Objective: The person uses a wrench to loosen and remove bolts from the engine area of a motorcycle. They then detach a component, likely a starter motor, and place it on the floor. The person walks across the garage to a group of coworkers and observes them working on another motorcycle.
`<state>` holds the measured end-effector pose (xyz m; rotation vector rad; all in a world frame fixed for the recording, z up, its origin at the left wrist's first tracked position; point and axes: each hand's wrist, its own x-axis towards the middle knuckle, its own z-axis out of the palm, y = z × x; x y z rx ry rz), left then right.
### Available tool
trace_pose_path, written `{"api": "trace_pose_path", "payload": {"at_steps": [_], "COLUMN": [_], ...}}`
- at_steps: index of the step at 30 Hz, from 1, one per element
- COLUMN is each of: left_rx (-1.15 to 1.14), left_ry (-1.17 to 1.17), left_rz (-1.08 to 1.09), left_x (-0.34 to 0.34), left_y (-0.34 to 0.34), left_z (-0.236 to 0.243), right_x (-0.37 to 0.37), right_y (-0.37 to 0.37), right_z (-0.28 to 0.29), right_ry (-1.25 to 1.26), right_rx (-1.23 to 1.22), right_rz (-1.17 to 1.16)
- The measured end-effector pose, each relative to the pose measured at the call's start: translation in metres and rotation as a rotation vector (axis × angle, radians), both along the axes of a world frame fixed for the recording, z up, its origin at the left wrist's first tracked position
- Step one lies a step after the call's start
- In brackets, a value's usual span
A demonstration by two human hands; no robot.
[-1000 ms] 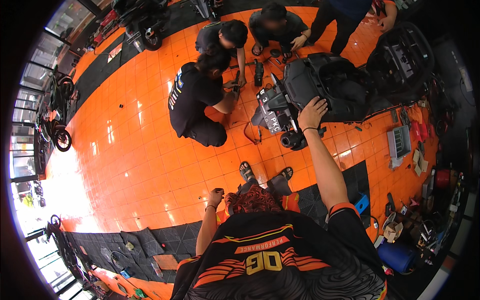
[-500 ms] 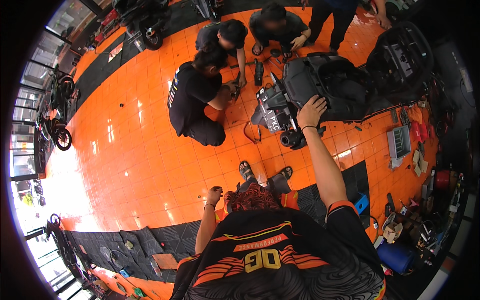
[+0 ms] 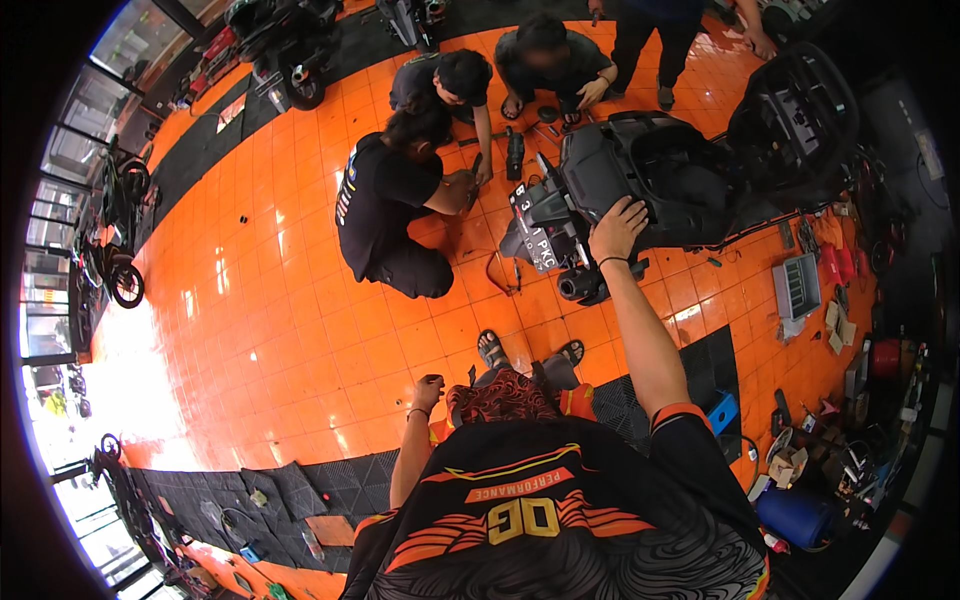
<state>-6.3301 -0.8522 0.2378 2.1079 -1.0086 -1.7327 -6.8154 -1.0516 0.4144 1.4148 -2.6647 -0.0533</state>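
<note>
My right hand (image 3: 618, 229) lies on the rear corner of a dark scooter (image 3: 650, 180), fingers stretched over the bodywork and palm down. Below that hand are the scooter's muffler (image 3: 582, 284) and, to its left, the number plate (image 3: 538, 232). My left hand (image 3: 429, 391) hangs low beside my left thigh, away from the scooter. Its fingers are curled in loosely, and no object shows in them.
Two people (image 3: 390, 200) (image 3: 445, 80) crouch left of the scooter, their hands close together; another person (image 3: 550, 65) squats beyond. Someone stands behind in dark trousers (image 3: 655, 45). A grey tray (image 3: 797, 285), cartons and a blue tank (image 3: 793, 515) lie at right. Parked motorcycles line the left.
The view has shifted slightly. My right hand stays on the scooter and my left hand still hangs. The nearest crouching person's hands have moved slightly.
</note>
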Motion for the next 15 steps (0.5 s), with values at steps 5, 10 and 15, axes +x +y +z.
{"api": "trace_pose_path", "payload": {"at_steps": [5,10,15], "left_rx": [0.008,0.024,0.065], "left_ry": [0.004,-0.006,0.012], "left_rz": [-0.022,-0.018,-0.024], "left_x": [-0.001,0.002,0.000], "left_y": [-0.004,-0.004,-0.005], "left_z": [-0.005,0.001,0.012], "right_x": [-0.005,0.001,-0.009], "right_y": [0.002,0.003,0.001], "right_z": [-0.004,0.001,-0.012], "right_ry": [0.029,0.019,0.047], "right_rx": [-0.036,-0.023,-0.047], "right_rz": [0.011,0.017,0.008]}}
